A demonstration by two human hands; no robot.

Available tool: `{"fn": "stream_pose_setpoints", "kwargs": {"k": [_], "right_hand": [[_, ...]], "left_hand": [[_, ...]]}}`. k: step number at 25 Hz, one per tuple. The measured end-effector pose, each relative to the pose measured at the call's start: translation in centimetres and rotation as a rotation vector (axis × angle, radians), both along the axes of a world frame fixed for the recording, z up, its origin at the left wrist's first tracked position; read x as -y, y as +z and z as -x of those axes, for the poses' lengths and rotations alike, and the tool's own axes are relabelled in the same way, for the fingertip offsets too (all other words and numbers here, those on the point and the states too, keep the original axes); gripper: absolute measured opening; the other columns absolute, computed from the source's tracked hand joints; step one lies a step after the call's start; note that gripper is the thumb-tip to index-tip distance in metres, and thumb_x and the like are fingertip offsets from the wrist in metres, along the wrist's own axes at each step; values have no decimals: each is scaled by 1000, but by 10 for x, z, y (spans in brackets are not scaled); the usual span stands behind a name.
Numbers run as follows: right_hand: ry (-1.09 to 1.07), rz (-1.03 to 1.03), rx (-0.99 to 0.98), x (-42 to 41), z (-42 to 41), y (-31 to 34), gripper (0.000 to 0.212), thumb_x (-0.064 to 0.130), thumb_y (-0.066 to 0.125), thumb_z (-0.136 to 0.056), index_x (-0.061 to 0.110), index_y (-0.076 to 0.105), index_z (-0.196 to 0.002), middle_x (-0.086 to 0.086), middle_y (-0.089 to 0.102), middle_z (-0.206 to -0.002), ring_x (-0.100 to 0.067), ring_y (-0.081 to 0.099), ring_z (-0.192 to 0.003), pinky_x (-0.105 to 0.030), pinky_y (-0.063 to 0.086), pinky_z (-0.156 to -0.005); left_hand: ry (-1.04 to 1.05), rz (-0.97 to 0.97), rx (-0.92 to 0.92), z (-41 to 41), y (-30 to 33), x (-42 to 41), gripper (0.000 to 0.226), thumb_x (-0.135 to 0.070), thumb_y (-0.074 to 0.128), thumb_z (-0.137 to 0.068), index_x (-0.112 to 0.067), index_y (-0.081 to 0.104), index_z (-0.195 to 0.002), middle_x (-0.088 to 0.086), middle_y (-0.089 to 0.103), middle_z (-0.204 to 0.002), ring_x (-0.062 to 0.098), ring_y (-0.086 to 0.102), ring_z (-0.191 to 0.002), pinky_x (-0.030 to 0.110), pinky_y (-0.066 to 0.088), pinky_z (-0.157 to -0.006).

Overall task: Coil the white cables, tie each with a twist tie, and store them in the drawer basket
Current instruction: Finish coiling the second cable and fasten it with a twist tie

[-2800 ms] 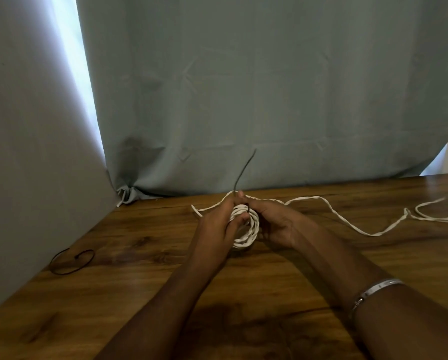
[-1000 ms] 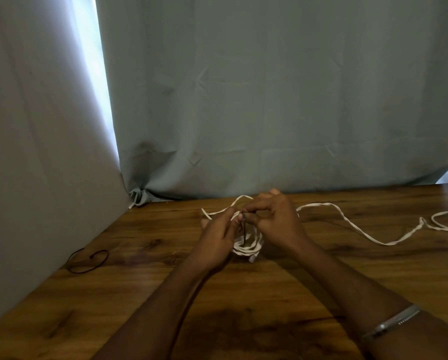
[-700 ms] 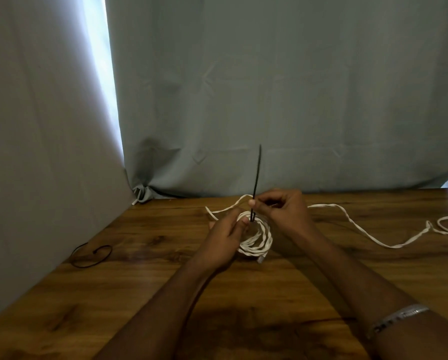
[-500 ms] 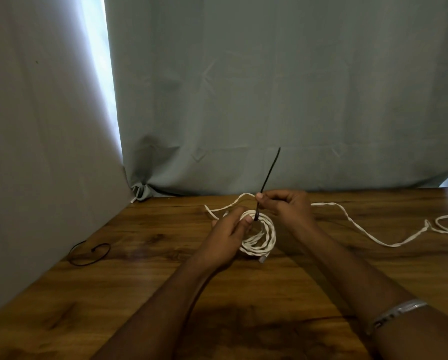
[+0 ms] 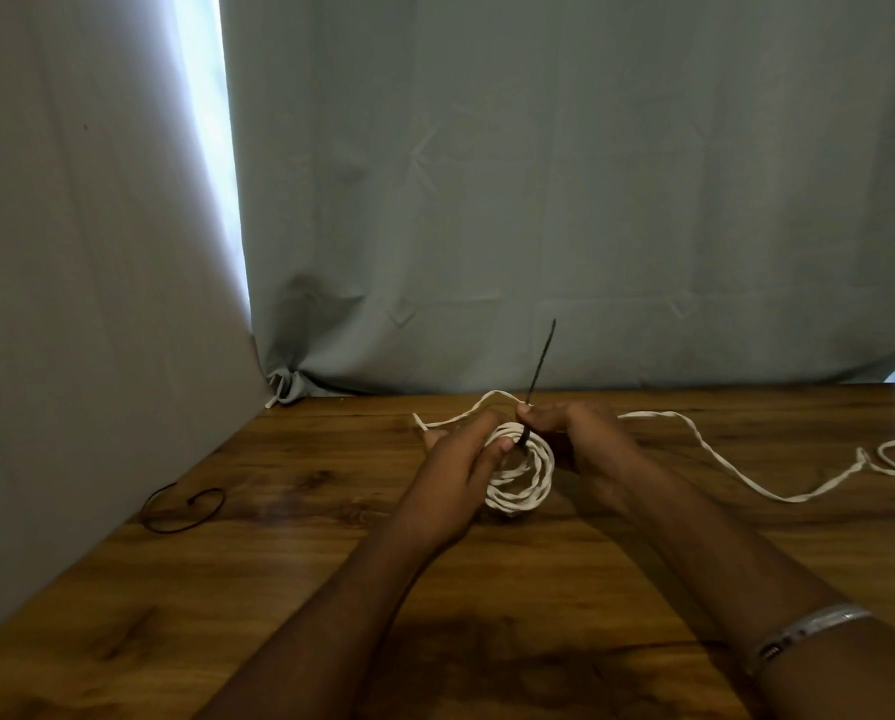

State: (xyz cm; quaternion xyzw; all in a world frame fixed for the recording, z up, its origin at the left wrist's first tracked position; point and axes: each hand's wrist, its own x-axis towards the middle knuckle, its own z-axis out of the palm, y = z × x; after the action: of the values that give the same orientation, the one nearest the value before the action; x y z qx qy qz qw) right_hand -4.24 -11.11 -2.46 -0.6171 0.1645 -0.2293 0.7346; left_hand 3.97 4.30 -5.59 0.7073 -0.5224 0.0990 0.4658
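At frame centre our left hand (image 5: 456, 470) gripped the coiled white cable (image 5: 521, 472) while our right hand (image 5: 575, 433), touching it, pinched the black twist tie (image 5: 540, 361), its free end upright above the coil's top edge.

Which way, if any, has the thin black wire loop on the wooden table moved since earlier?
No. The thin black wire loop lies where it did, near-left of the knotted curtain corner.

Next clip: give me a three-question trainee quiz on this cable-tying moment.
1. True or false: the left hand holds the coil.
2. What does the right hand pinch: A) the black tie B) the bracelet C) the curtain?
3. Where does the spare black tie lie?

Key: 1 true. 2 A. 3 On the table, far left, near the wall.
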Motion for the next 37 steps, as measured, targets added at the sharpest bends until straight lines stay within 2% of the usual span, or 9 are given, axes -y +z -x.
{"fn": "stream_pose_setpoints", "kwargs": {"k": [2,5,9,12,21,27,32,34,37], "right_hand": [[106,-29,-34,2,2,2,24,17,73,-88,3,77,-106,-12,80,-103,-25,77,-89,-33,58,-74],[190,-67,-51,5,5,4,17,11,62,-94,5,76,-100,-6,79,-89,-17,74,-75,-31,61,-71],[284,-128,-137,9,10,0,28,19,70,-84,7,76,-108,-13,77,-106,-30,74,-96,-48,57,-97],[345,-150,-171,12,12,-3,43,26,77,-77,6,74,-115,-17,75,-115,-33,73,-102,-49,56,-99],[229,-207,-17,10,4,-2,25,15,74,-86,4,77,-108,-15,76,-111,-31,72,-101,-49,54,-103],[240,-133,-28,0,6,-3,32,24,71,-88,4,76,-113,-14,77,-112,-30,75,-99,-42,60,-90],[24,49,56,-14,0,-4,27,34,78,-89,10,79,-100,-9,81,-96,-23,78,-90,-36,62,-81],[-195,381,221,-16,1,-4,17,31,78,-91,14,76,-86,0,77,-76,-11,74,-72,-27,56,-63],[-222,896,331,-16,7,-2,13,32,80,-87,27,69,-90,7,71,-78,-8,67,-72,-28,57,-63]], "left_hand": [[67,-1,70,5,2,-2,18,-26,46,-109,-40,56,-115,-27,63,-102,-21,43,-109,23,35,-97],[84,54,184,8,3,-2,24,-24,47,-108,-38,56,-126,-26,64,-109,-16,46,-111,21,31,-100],[28,120,263,9,3,-1,26,-18,51,-107,-20,66,-127,-11,67,-119,-1,56,-113,18,42,-99],[68,133,242,10,0,2,24,-20,50,-107,-23,67,-125,-15,69,-118,-5,56,-113,15,35,-100],[-2,102,156,11,-4,9,32,-29,46,-108,-31,61,-136,-15,68,-130,6,61,-123,49,48,-103],[-14,162,129,12,0,8,27,-22,46,-109,-25,64,-130,-13,71,-118,11,66,-113,49,51,-95],[-15,244,30,13,4,8,24,-14,48,-109,-17,67,-124,-7,75,-105,10,71,-100,41,56,-87],[9,283,-87,8,3,8,23,-18,49,-109,-20,68,-121,-6,76,-104,10,72,-99,45,58,-87],[26,388,-297,-3,1,7,20,-25,52,-108,-26,71,-112,-2,77,-104,17,74,-99,54,58,-90]]}}
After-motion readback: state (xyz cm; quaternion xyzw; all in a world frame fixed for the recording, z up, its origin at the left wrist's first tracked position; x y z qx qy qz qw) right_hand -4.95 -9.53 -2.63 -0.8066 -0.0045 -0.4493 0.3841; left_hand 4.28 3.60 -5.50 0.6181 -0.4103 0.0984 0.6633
